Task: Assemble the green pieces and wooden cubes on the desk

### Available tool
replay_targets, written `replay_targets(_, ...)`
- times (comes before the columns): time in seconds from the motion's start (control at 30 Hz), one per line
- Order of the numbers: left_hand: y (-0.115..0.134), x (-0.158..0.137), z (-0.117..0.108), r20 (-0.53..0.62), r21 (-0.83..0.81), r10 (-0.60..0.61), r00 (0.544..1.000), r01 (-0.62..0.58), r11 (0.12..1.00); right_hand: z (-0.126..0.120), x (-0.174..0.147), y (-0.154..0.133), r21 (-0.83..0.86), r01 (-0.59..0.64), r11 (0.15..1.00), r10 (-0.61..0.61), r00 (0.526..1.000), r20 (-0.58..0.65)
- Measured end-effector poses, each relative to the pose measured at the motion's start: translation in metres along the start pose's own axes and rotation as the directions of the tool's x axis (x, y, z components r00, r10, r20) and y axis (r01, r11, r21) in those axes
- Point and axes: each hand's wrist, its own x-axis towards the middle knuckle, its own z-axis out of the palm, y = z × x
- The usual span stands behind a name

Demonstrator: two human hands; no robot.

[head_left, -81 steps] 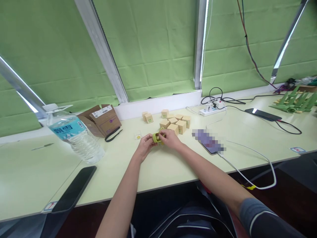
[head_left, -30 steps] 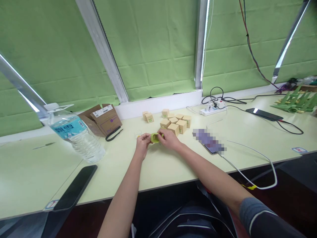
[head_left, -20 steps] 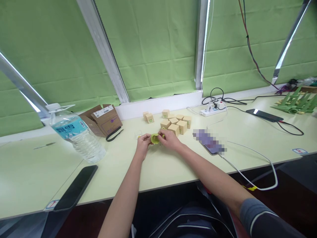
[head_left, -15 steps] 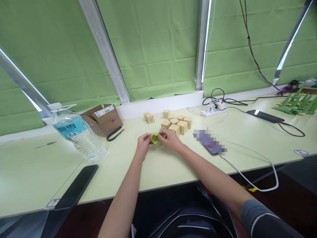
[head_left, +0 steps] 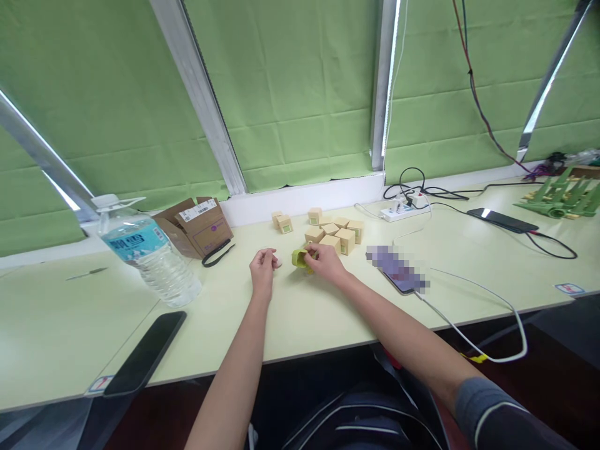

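Note:
My right hand (head_left: 324, 262) pinches a small yellow-green hollow piece (head_left: 299, 258) by its right edge, just above the table. A yellowish bit shows below it, under the fingers. To the left, my left hand (head_left: 263, 269) is closed, fingertips together. A tiny pale object (head_left: 278, 262) shows at those fingertips, too small to name. Behind my right hand stands a cluster of small tan cardboard boxes (head_left: 345, 240), several of them with greenish labels. Another small tan box (head_left: 284, 224) sits apart, farther back on the left.
On the left are a large water bottle (head_left: 154, 262), an open brown carton (head_left: 199, 230), a black strap (head_left: 217, 253) and a dark phone (head_left: 146, 353). A charging phone (head_left: 398, 272), a power strip (head_left: 404, 210), cables and green plastic parts (head_left: 562, 197) lie to the right.
My left hand has let go of the yellow-green piece and moved left, its fingers closing. My right hand still holds the piece, which has shifted slightly right and turned.

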Motion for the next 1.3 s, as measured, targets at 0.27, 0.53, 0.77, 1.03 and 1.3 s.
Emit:
replay_targets(0.27, -0.015, -0.001, 0.0, 0.127, 0.645, 0.278, 0.952, -0.292, 0.706, 0.002, 0.0, 0.0, -0.012, 0.001, 1.0, -0.001, 1.0, 0.006)
replay_targets(0.53, -0.024, 0.0, -0.002, 0.242, 0.69, 0.208, 0.948, -0.318, 0.649, 0.005, 0.0, 0.0, -0.065, 0.03, 0.997, -0.027, 0.999, 0.038)
replay_targets(0.77, -0.015, -0.003, -0.002, 0.169, 0.699, 0.133, 0.977, -0.213, 0.683, 0.006, -0.006, -0.01, -0.114, 0.059, 0.992, -0.037, 0.982, 0.186)
replay_targets(1.03, -0.005, 0.002, -0.002, -0.088, 0.256, 0.015, 0.996, 0.008, 0.967, 0.004, -0.007, -0.01, -0.109, 0.104, 0.989, -0.08, 0.976, 0.203)
replay_targets(1.3, 0.01, -0.006, 0.006, 0.137, -0.29, -0.171, 0.976, 0.205, 0.935, 0.005, -0.008, -0.011, -0.073, 0.098, 0.992, -0.081, 0.975, 0.206)
